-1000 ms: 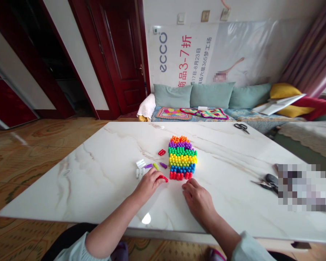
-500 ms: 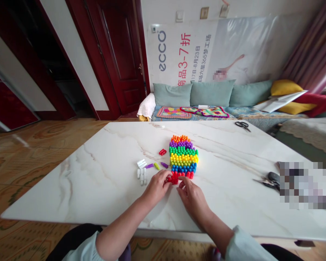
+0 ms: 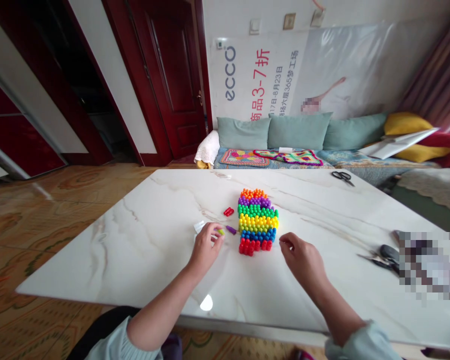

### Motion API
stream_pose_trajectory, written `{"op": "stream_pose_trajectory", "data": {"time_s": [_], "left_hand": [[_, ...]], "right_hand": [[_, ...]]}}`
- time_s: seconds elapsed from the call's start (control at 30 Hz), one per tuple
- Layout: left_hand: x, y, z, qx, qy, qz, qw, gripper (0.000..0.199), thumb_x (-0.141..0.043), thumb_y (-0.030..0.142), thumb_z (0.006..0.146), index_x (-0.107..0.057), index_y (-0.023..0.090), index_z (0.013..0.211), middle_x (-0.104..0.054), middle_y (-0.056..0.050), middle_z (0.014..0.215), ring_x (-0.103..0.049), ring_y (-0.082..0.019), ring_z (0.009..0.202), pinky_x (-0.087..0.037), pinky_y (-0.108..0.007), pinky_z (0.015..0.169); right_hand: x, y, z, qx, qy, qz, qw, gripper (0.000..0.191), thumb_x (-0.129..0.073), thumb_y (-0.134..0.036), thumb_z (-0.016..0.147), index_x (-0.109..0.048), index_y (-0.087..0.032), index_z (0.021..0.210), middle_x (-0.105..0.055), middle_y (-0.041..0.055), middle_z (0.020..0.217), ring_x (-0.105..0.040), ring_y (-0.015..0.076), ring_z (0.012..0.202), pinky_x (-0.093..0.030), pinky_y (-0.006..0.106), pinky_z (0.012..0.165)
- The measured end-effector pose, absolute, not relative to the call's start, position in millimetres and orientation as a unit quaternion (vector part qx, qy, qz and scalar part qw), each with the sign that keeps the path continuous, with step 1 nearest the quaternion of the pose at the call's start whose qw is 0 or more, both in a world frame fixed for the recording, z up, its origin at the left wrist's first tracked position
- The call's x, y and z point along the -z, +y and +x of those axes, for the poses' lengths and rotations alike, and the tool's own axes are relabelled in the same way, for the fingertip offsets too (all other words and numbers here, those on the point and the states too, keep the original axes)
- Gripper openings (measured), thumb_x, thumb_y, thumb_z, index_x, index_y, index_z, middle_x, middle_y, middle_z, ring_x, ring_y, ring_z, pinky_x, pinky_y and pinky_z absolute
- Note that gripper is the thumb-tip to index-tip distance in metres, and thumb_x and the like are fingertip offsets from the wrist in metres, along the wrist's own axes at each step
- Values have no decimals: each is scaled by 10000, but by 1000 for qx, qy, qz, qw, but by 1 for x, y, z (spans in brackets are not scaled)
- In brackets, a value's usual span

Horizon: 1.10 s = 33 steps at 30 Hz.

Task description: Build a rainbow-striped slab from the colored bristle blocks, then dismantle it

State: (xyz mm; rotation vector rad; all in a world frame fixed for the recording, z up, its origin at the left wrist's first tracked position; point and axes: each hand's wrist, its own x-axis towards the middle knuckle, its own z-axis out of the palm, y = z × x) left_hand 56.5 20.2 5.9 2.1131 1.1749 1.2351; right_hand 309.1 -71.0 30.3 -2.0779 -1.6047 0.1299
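Six knobbly bands of glossy beads (image 3: 258,221) sit on the smooth, marbled surface (image 3: 135,250) between the right hand (image 3: 302,257), its curled grip narrow, and the left hand (image 3: 205,245), bent at a slim lime piece (image 3: 220,232), its hold I cannot tell. Plump cushions (image 3: 300,131) line the far sofa (image 3: 341,158).

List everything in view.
Table: one, white, centre
Bead block: one, six-coloured, on table
Red cluster: one, red, left of block
Purple piece: one clear, purple, near cluster
Lime piece: one, lime, left of purple
White pieces: count hidden, white, left of lime
Scissors: two, black, table's right
Blurred item: one, colour unclear, table's right
Sofa: one, blue, back
Cushions: several, green and yellow, sofa
Mats: two, multicoloured, sofa
Door: one, red, back left
Poster: one, white, wall
Curtain: one, purple, right
Left hand: one, bare, left
Right hand: one, bare, right
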Motion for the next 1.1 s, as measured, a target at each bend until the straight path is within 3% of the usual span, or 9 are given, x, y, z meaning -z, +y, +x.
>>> {"op": "stream_pose_trajectory", "data": {"time_s": [0.1,0.17,0.4,0.57,0.7,0.8,0.93,1.0,1.1], "left_hand": [[-6,44,47,-422,475,753,169,164,-523,122,842,-558,192,986,-615,-31,988,-628,-123,809,-533,-226,676],[-5,64,51,-387,495,764,146,199,-500,101,844,-570,185,1011,-611,-46,1045,-626,-125,841,-533,-231,706],[-2,131,105,-249,493,824,123,332,-688,137,717,-634,188,1040,-625,-59,988,-594,-216,985,-472,-340,926],[1,146,124,-197,498,838,101,250,-533,62,792,-675,195,949,-605,-68,949,-582,-210,997,-449,-336,940],[-11,146,113,-187,496,841,105,222,-536,44,770,-697,180,840,-629,-69,892,-618,-215,909,-480,-338,880],[-32,132,95,-206,475,848,114,208,-543,80,799,-705,179,884,-681,-66,909,-627,-209,916,-478,-324,878],[-54,75,78,-225,422,866,148,172,-580,182,831,-714,215,934,-719,-11,876,-645,-147,797,-492,-237,766],[-54,37,77,-235,374,866,232,142,-628,186,790,-732,217,881,-721,0,815,-634,-132,701,-484,-217,671],[-44,-9,83,-255,350,847,309,124,-660,170,747,-741,204,834,-720,-5,766,-613,-120,616,-465,-204,583]], "right_hand": [[-36,-69,329,-93,-581,-804,84,207,-504,-277,831,-677,-229,934,-719,73,872,-665,241,793,-356,274,568],[-35,-68,334,-115,-583,-803,32,246,-511,-273,825,-677,-227,1000,-718,87,925,-667,258,841,-371,289,599],[-32,-68,329,-131,-597,-791,26,281,-486,-287,857,-658,-230,1072,-712,79,999,-661,258,910,-402,313,676],[-31,-68,330,-132,-602,-787,32,276,-517,-297,858,-651,-234,1090,-711,75,998,-662,245,905,-403,298,672],[-33,-68,334,-138,-600,-787,41,262,-541,-304,850,-666,-237,1071,-714,72,969,-664,236,867,-399,290,656],[-36,-69,333,-123,-596,-789,84,215,-547,-280,847,-686,-235,1005,-715,61,925,-660,234,842,-400,290,642],[-37,-73,321,-100,-635,-725,246,141,-538,-239,855,-675,-224,884,-692,30,876,-634,174,742,-422,269,637],[-34,-76,307,-132,-668,-652,333,128,-575,-233,838,-656,-215,936,-673,31,919,-615,138,689,-447,254,643],[-28,-81,283,-193,-703,-552,405,279,-630,-201,801,-614,-219,1078,-649,39,1013,-612,114,695,-474,235,654]]}}
